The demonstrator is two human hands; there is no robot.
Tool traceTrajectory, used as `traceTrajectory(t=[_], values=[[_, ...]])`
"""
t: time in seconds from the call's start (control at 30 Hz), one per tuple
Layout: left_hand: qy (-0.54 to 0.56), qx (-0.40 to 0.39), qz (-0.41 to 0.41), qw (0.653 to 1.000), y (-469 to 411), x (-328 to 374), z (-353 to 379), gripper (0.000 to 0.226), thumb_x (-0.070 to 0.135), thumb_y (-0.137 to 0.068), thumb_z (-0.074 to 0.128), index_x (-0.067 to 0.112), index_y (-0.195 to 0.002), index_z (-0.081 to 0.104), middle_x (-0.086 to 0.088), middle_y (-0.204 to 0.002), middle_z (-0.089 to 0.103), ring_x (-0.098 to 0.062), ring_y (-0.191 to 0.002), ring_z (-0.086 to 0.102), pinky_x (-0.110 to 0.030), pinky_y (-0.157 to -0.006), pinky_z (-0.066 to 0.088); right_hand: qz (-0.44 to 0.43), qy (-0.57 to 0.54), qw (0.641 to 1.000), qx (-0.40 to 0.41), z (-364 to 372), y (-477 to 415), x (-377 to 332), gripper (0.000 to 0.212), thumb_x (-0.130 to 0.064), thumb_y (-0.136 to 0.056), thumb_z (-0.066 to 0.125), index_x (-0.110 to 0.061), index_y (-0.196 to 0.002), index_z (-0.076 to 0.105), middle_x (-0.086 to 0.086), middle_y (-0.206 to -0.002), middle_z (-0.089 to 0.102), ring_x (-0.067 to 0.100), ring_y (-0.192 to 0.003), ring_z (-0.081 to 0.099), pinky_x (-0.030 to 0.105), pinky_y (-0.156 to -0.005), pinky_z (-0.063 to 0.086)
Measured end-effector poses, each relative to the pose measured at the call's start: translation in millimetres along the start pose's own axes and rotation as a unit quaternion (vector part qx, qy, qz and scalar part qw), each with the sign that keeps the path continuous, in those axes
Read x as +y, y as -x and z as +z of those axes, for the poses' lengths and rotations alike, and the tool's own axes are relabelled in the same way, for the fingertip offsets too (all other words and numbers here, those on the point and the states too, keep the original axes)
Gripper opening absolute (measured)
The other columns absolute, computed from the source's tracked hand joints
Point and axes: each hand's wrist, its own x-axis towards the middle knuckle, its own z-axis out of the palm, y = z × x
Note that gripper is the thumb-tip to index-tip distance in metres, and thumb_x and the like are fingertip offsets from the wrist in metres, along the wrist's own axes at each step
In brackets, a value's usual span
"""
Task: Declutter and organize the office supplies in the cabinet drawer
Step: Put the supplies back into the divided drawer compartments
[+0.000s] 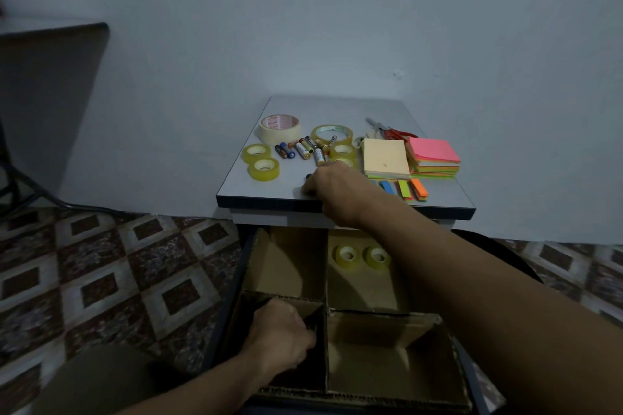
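Observation:
The open drawer (453, 377) below the cabinet top (269, 194) holds cardboard dividers (326, 280). Two clear tape rolls (362, 257) stand in its far right compartment. My left hand (283, 335) is down in the near left compartment, fingers curled round something dark that I cannot identify. My right hand (332, 184) rests on the cabinet top with its fingers curled round small dark items, apparently batteries. Loose batteries (303, 149) lie just beyond it, among yellow tape rolls (263, 162), a masking tape roll (279, 129) and a large clear roll (332, 134).
Sticky note pads, a cream pad (386, 158) and a pink-topped one (435, 158), sit at the top's right side, with coloured page flags (409, 189) in front and red-handled scissors (392, 132) behind. A patterned tile floor (118, 280) lies to the left, and a wall stands behind the cabinet.

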Motion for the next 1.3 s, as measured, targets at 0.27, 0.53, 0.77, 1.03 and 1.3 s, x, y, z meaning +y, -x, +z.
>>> traceTrajectory(t=[0.27, 0.53, 0.77, 1.03, 1.3], values=[[-0.035, -0.113, -0.050, 0.992, 9, 23, -42, 0.015, 0.021, -0.097, 0.062, 0.006, -0.094, 0.063, -0.013, -0.092, 0.072, -0.020, -0.078, 0.072, -0.026, -0.067, 0.059, 0.011, -0.016, 1.000, 0.005, -1, 1, -1, 0.030, -0.010, -0.091, 0.062, -0.014, -0.121, 0.065, 0.008, -0.111, 0.064, 0.022, -0.106, 0.060, 0.034, -0.089, 0.055], [0.011, -0.021, 0.074, 0.997, 22, 32, -98, 0.023, 0.019, -0.099, 0.057, 0.001, -0.094, 0.068, -0.011, -0.074, 0.073, -0.021, -0.061, 0.070, -0.028, -0.055, 0.055, 0.021, -0.068, 0.997, -0.005, -3, 4, -1, 0.042, -0.005, -0.091, 0.060, -0.016, -0.131, 0.061, 0.005, -0.122, 0.064, 0.020, -0.111, 0.060, 0.029, -0.092, 0.053], [0.070, 0.009, 0.130, 0.989, 19, 38, -110, 0.026, 0.024, -0.100, 0.056, 0.003, -0.095, 0.071, -0.008, -0.077, 0.073, -0.016, -0.058, 0.067, -0.024, -0.048, 0.047, 0.026, -0.154, 0.987, 0.028, -11, 31, -15, 0.036, -0.011, -0.099, 0.054, -0.024, -0.132, 0.062, -0.001, -0.128, 0.063, 0.013, -0.114, 0.059, 0.021, -0.089, 0.047], [0.203, -0.048, 0.126, 0.970, 10, 45, -107, 0.031, 0.035, -0.096, 0.060, 0.007, -0.103, 0.071, -0.008, -0.089, 0.073, -0.013, -0.057, 0.057, -0.023, -0.045, 0.038, -0.024, -0.235, 0.972, 0.017, 16, 74, -50, 0.036, -0.017, -0.099, 0.053, -0.033, -0.131, 0.059, -0.007, -0.123, 0.057, 0.007, -0.110, 0.055, 0.023, -0.088, 0.052], [0.150, -0.058, 0.108, 0.981, 2, 28, -95, 0.029, 0.038, -0.088, 0.070, 0.013, -0.074, 0.063, -0.003, -0.067, 0.058, -0.011, -0.054, 0.049, -0.023, -0.044, 0.034, -0.034, -0.255, 0.966, 0.011, 51, 93, -57, 0.039, -0.014, -0.099, 0.053, -0.036, -0.130, 0.059, -0.016, -0.109, 0.054, -0.004, -0.098, 0.046, 0.013, -0.083, 0.040]])
